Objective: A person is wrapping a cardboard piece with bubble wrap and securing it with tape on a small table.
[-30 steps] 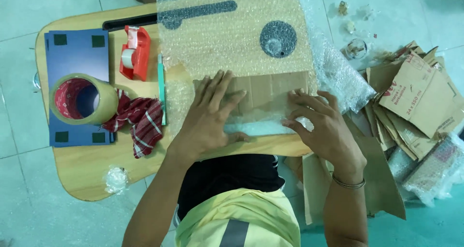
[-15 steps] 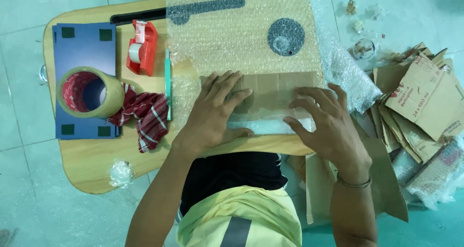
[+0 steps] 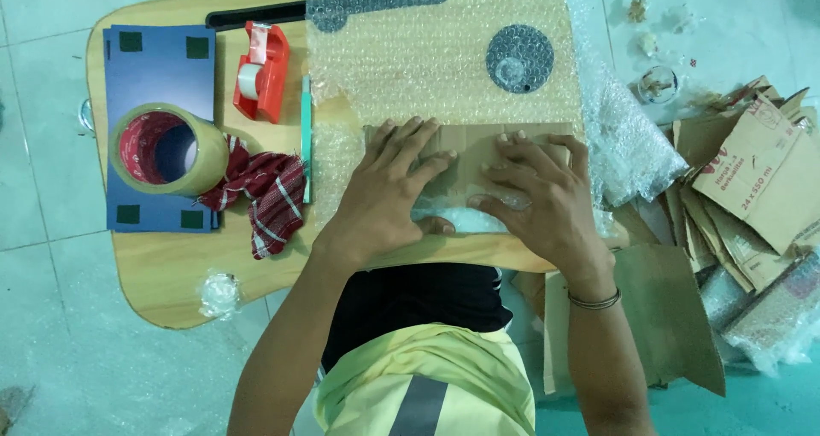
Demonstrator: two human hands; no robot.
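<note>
- Since the earlier frame the right hand point(image 3: 542, 198) has slid inward toward the left hand point(image 3: 389, 188).
- Both hands lie flat, fingers spread, pressing the cardboard piece point(image 3: 465, 158).
- The cardboard is brown, flat, lying on bubble wrap point(image 3: 427, 56) on the surface point(image 3: 162, 274).
- Tape roll point(image 3: 166, 148) sits well left of the left hand.

1. The table point(image 3: 171, 274) is pale wood.
2. The cardboard piece point(image 3: 465, 158) is plain brown.
3. The bubble wrap point(image 3: 427, 60) is clear, dotted with bubbles.
4. The tape roll point(image 3: 166, 148) is tan outside, red inside.
5. The tape dispenser point(image 3: 260, 69) is red.
6. The cloth point(image 3: 269, 193) is red-and-white checked.
7. The board point(image 3: 158, 77) is blue with dark green squares.
</note>
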